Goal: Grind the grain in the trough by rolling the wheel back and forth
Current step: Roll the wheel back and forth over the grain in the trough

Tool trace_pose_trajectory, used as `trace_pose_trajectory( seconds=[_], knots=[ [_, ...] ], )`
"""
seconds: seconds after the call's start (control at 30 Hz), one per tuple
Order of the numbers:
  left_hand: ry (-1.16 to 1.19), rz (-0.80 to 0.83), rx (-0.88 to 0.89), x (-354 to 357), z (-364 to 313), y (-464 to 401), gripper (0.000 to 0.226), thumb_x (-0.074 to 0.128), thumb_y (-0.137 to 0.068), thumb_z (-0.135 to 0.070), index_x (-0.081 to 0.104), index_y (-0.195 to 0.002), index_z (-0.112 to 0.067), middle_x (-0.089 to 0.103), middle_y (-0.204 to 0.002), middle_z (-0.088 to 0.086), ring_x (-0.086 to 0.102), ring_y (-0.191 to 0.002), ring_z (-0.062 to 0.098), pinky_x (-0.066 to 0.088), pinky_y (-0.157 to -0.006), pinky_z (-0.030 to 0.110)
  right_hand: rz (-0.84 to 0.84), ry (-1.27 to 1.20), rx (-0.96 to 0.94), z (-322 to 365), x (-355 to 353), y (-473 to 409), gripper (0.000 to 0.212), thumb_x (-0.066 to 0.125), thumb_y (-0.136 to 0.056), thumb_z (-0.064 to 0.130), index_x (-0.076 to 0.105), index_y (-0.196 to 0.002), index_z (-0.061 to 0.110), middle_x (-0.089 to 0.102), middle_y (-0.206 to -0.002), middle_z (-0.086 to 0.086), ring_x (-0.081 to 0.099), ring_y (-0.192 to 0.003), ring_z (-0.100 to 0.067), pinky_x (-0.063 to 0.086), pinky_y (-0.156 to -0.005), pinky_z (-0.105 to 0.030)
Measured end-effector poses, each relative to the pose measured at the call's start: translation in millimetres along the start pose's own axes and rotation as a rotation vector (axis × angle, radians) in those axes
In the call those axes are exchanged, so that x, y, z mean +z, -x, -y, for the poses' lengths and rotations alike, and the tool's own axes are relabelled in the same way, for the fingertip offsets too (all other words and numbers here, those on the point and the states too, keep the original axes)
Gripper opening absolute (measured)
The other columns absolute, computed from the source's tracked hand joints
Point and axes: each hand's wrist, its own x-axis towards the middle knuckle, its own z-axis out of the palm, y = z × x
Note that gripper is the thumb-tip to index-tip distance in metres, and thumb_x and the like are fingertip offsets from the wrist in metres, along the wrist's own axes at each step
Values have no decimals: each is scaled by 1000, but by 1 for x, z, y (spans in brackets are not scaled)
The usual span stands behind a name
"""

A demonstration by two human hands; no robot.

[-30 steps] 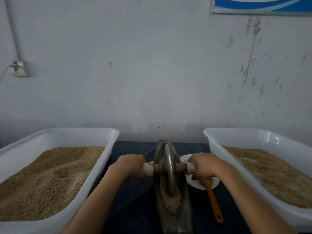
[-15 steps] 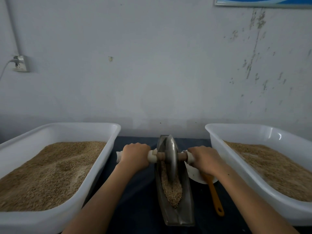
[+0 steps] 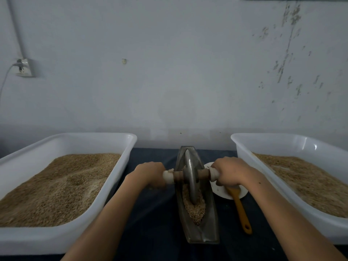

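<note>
The left hand [image 3: 149, 175] and the right hand [image 3: 228, 174] each curl tight around one end of the wooden rod [image 3: 202, 174]. The flat grey metal wheel [image 3: 190, 179] stands in the long metal trough [image 3: 209, 219], on the brown grain [image 3: 194, 210], between two white tubs.

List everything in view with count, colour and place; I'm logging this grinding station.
Long metal trough: 1, grey, centre of table, holding grain.
Metal grinding wheel: 1, grey, upright in trough, on wooden axle.
White plastic tubs of grain: 2, either side.
Small round dish: 1, white, right of trough.
Orange-handled spatula: 1, lying on dish.
Wall socket: 1, white, upper left.
Left hand: grips axle's left end.
Right hand: grips axle's right end.
</note>
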Motion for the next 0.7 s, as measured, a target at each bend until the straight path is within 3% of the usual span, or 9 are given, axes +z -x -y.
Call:
trace_pose_trajectory(
  seconds=[0.17,0.3,0.43,0.57,0.7],
  knots=[
    [-146,-273,0,2,-6,2,21,66,-80,-32,61,-97,-22,64,-92,-3,60,-85,17,43,-71,30,-268,-48,-16,-2,18,-4,3,56,-90,28,56,-87,28,63,-88,6,60,-82,-15,49,-78,-31],
    [-256,-421,-21,3,-16,3,16,59,-84,-31,59,-98,-23,64,-97,-2,60,-87,18,37,-68,30,-280,-127,6,-7,27,-8,6,57,-89,31,54,-84,30,61,-85,8,58,-79,-12,47,-74,-30],
    [-269,-326,-36,-1,-18,4,24,64,-82,-32,60,-103,-20,64,-99,-1,60,-90,19,39,-70,30,-130,-110,7,-11,22,-8,10,64,-84,31,57,-91,30,62,-88,8,59,-80,-12,43,-68,-27],
    [-198,-123,-21,-9,-15,8,36,69,-79,-36,60,-110,-20,59,-89,-3,57,-85,17,42,-74,31,108,-159,6,-13,10,-5,17,72,-80,28,57,-89,31,65,-96,3,62,-89,-15,51,-77,-30],
    [-162,-64,-7,-9,-13,6,35,69,-79,-34,61,-110,-19,56,-76,-6,57,-77,14,43,-72,30,157,-185,-4,-13,7,-2,20,73,-80,26,54,-83,32,65,-97,2,62,-91,-16,52,-80,-31]
  ],
)
